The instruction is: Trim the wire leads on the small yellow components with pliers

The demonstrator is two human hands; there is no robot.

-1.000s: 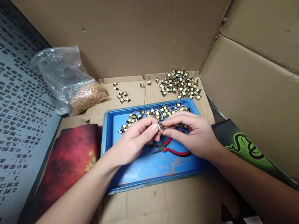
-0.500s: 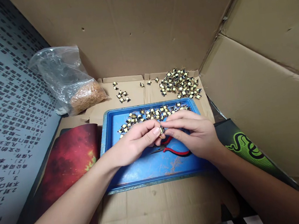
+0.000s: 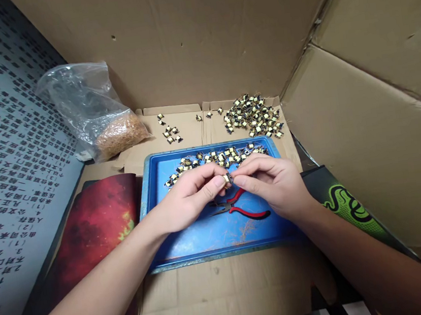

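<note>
My left hand (image 3: 188,198) and my right hand (image 3: 275,183) meet above a blue tray (image 3: 190,241). Between their fingertips they pinch one small yellow-and-black component (image 3: 228,178). The left thumb and forefinger grip it from the left, and the right fingers close on it from the right. Under the hands, on the tray, lie red-handled pliers (image 3: 245,210). A row of several like components (image 3: 211,160) lies along the tray's far edge.
A larger heap of components (image 3: 253,116) and a few loose ones (image 3: 171,134) lie on the cardboard behind the tray. A clear plastic bag with brown filling (image 3: 101,117) sits at back left. Cardboard walls (image 3: 361,108) stand behind and to the right; a red mat (image 3: 96,227) lies left.
Both hands stay pinched on the small component and shift only slightly; the right fingers have moved a little on it. The view has tilted slightly.
</note>
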